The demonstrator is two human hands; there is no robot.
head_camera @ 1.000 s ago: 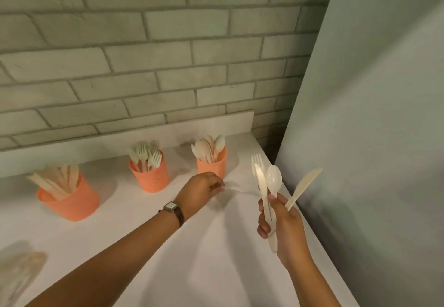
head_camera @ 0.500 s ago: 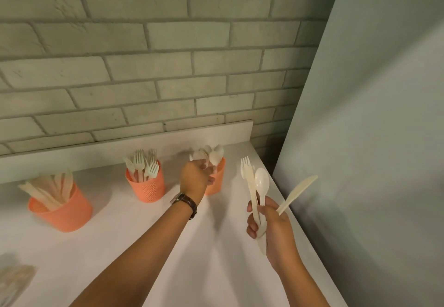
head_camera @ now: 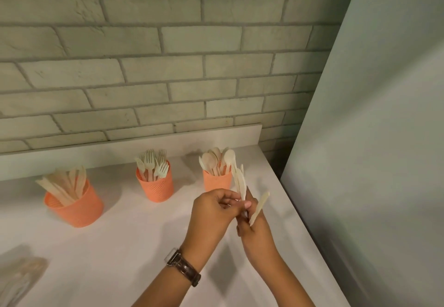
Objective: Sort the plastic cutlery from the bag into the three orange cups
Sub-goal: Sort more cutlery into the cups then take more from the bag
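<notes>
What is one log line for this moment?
stage: sorting | right hand: grips cutlery bundle, knife sticking out | left hand: pinches bundle | knife cup, fork cup, spoon cup: upright, stocked

1. A wall [head_camera: 149, 66] of long pale grey bricks fills the top of the view. The bricks look rough, and the lines between them are a bit darker
2. A white counter [head_camera: 115, 246] lies under the wall. It is smooth and has soft grey shadows on it
3. A low white strip [head_camera: 96, 154] stands along the back of the counter, right against the bricks. It ends before the corner
4. A big plain grey panel [head_camera: 374, 138] stands on the right. It runs beside the right edge of the counter
5. The corner [head_camera: 276, 158] between the bricks and the panel is dark
6. A watch [head_camera: 183, 268] with a dark brown strap shows low in the middle
</notes>
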